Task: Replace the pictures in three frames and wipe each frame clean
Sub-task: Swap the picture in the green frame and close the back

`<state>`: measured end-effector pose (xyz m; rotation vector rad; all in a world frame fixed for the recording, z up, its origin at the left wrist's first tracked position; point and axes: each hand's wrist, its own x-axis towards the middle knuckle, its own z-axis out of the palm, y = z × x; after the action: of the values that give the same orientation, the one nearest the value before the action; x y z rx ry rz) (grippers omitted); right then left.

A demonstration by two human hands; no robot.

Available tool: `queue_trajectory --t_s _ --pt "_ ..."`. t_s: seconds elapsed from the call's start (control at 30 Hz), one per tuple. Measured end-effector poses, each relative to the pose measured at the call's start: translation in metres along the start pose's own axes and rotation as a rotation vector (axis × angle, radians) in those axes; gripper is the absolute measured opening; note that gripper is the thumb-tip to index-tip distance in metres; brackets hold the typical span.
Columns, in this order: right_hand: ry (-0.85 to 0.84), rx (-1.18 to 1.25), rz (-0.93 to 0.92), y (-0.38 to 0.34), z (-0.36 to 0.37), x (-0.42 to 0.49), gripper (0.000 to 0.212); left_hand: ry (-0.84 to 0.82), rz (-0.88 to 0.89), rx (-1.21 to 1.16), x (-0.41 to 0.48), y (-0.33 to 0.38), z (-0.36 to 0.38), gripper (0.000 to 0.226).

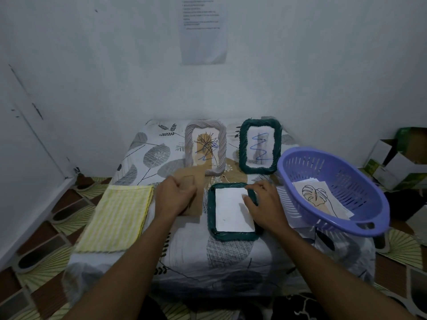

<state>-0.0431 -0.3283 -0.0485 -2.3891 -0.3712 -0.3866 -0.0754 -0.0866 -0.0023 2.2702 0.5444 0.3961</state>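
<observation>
At your 12 o'clock, a printed sheet (203, 31) taped to the white wall (323, 65). At 3 o'clock, opened cardboard boxes (397, 158) on the floor. Patterned floor tiles (46, 232) from 7 to 9 o'clock.

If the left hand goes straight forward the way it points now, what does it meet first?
Probably the grey frame standing behind it. The left hand, holding the brown backing board, points up the table toward that frame's lower left corner. Depth is unclear, so it might pass just left.

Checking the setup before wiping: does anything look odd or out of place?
The purple basket overhangs the table's right edge and sits tilted. The two standing frames, grey and green, show blue scribbles on their pictures.
</observation>
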Motion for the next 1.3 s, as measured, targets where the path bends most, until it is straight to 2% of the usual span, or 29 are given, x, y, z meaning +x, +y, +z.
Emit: queue_trajectory --t_s 0.1,0.23,0.37,0.43,0.53,0.73,1.3 --pt "-0.001 0.227 0.016 -0.023 -0.011 0.011 0.019 -0.045 0.046 -0.037 -0.006 0.023 0.012 0.038" --pt "-0.084 0.477 0.213 -0.037 -0.016 0.023 0.024 -0.106 0.087 -0.043 -0.022 0.048 0.034 0.038" --pt "-0.079 0.616 0.375 -0.033 -0.020 0.022 0.024 -0.141 0.136 -0.105 -0.032 0.050 0.050 0.043" --pt "-0.074 0.637 0.410 -0.028 -0.022 0.020 0.022 -0.133 0.158 -0.159 -0.031 0.047 0.051 0.033" --pt "-0.068 0.607 0.437 -0.020 -0.025 0.019 0.028 -0.141 0.203 -0.208 -0.026 0.042 0.046 0.022" --pt "-0.100 0.471 0.408 -0.016 -0.027 0.018 0.034 -0.167 0.203 -0.183 -0.020 0.031 0.048 0.030" --pt "-0.156 0.140 0.311 -0.014 -0.016 0.012 0.035 -0.165 0.268 -0.048 -0.023 0.013 0.057 0.027"
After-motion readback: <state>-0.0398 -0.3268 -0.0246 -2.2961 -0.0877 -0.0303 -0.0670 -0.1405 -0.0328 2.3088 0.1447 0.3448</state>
